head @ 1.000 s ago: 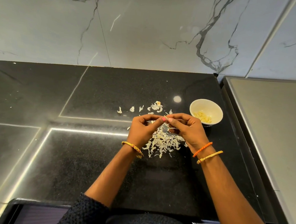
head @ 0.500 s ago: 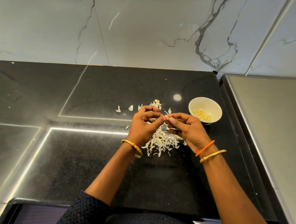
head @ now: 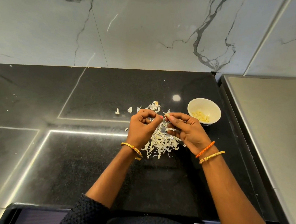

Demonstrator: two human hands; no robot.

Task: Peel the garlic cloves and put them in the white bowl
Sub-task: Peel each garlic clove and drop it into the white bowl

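Over the black counter, between the two hands: the clove being worked on.
Garlic clove (head: 166, 115): small and pale, pinched at the tips of the right thumb and forefinger, held above the counter just left of the bowl.
Right hand (head: 186, 130): fingers curled, thumb and forefinger closed on the clove; the other fingers are folded under, and whether they hold anything cannot be told.
Left hand (head: 141, 127): fingers curled inward with thumb and forefinger brought together, just beside the clove but apart from it; whether a scrap of skin sits between them cannot be told.
White bowl (head: 212, 106): upright on the counter to the right of the hands, close to the right fingers; several peeled cloves (head: 201, 116) lie in its bottom.
Peel pile (head: 162, 142): papery white skins heaped on the counter under and between the wrists.
Stray peels (head: 154, 105): a few flakes scattered beyond the left hand, towards the wall.
Bracelets: a gold bangle (head: 132, 148) on the left wrist; an orange cord (head: 205, 149) and a gold bangle on the right.
Counter (head: 69, 167): black speckled stone with bright reflected lines.
Wall (head: 132, 28): grey marble with dark veins.
Right side: a steel surface (head: 274, 120) adjoining the counter.
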